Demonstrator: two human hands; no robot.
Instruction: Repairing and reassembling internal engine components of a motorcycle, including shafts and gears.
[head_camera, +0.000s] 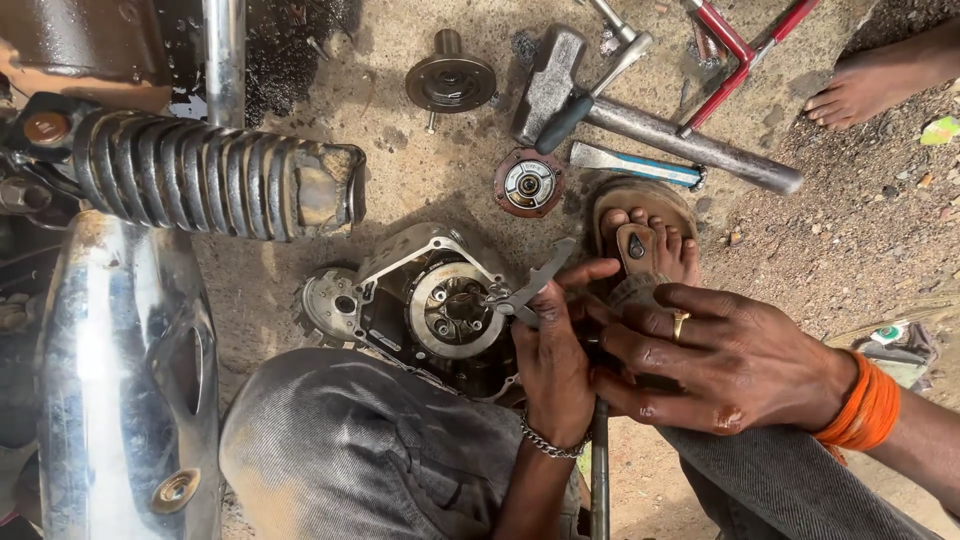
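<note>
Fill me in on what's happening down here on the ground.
A person sits on the dirt working on an engine cover that holds a round clutch assembly. The left hand holds a flat metal tool with its tip on the clutch; the right hand rests against the left, steadying it. A hammer, a round disc part and a flanged part lie in the dirt beyond. A motorcycle exhaust is at the left.

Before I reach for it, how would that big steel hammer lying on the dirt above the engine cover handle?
The grey steel sledgehammer probably lifts head-heavy: its block head looks thick beside the handle. The round metal pipe handle may roll slightly and feel slick. A black-gripped tool lies across it and would likely shift.
</note>
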